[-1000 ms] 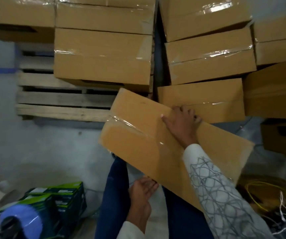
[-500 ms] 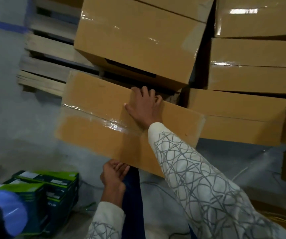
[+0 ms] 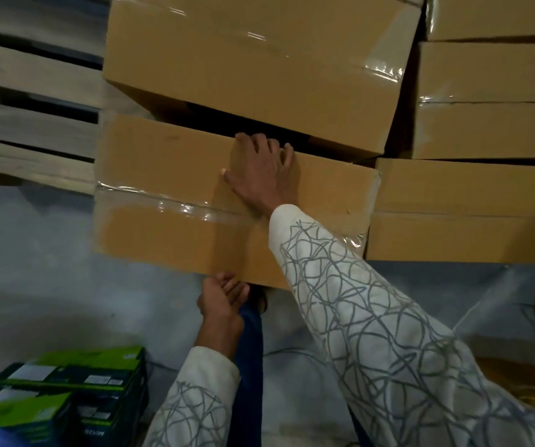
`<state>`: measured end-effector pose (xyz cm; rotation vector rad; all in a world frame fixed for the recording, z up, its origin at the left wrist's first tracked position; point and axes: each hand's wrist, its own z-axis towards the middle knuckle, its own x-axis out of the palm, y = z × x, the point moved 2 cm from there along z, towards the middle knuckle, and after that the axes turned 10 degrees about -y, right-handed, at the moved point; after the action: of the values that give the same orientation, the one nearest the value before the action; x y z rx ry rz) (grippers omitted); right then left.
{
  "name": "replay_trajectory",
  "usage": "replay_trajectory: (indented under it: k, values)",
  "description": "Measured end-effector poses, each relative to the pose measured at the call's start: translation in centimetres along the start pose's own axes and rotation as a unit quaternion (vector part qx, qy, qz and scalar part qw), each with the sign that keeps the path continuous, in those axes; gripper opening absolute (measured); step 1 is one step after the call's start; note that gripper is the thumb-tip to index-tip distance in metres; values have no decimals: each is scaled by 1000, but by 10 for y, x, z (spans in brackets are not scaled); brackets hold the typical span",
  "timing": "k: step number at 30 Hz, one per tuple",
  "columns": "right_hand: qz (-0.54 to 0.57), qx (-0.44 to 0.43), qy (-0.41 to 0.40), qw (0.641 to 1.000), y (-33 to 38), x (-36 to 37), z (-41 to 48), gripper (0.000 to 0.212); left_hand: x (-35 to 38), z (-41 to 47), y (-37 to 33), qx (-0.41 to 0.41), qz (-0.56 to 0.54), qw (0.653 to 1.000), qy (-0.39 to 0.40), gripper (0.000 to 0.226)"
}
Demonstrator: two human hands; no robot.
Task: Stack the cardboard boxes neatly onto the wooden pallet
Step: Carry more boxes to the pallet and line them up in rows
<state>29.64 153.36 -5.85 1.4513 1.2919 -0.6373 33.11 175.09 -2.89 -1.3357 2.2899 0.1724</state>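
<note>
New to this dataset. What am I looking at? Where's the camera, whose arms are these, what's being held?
There is no machine here. A person does the job with bare hands, and the single camera is worn on their head, looking forward and down, so the patterned sleeves are their own arms.

The right hand lies on top of a taped cardboard box, with its fingers hooked over the far edge. The left hand meets the box's near bottom edge; whether it grips there is unclear.

The box sits at the front edge of the wooden pallet, whose slats show at left. A larger box is behind it and a neighbouring box is to its right. Whether the handled box is fully set down cannot be told. Green cartons sit on the floor at lower left.
</note>
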Motion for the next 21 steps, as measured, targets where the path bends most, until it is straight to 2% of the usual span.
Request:
replay_trajectory:
  k: [4,6,7,9,11,14,16,19,21]
  values:
    - [11,-3,27,1000,-17,1,-14,76,5,3,0,26,63,997,30,17]
    - [6,9,13,1000,-30,-5,-37,72,-3,0,-7,49,173,982,58,17]
    - [14,37,4,999,-38,-10,-51,71,-10,-3,-15,76,245,964,70,17]
    - [36,115,-24,992,-58,-19,-83,67,-20,-8,-40,189,348,917,54,19]
    - [50,216,-53,974,-82,-28,-111,67,-23,-11,-77,316,395,863,-3,21]
    - [86,371,-84,921,-117,-38,-134,73,-14,0,-144,441,422,786,-98,34]
    - [112,427,-92,892,-135,-42,-138,79,-2,16,-185,494,415,753,-132,45]
    - [160,460,-74,870,-157,-43,-130,89,20,33,-226,539,439,703,-150,63]
    - [231,473,-60,848,-164,-38,-120,97,32,45,-247,530,444,711,-129,82]
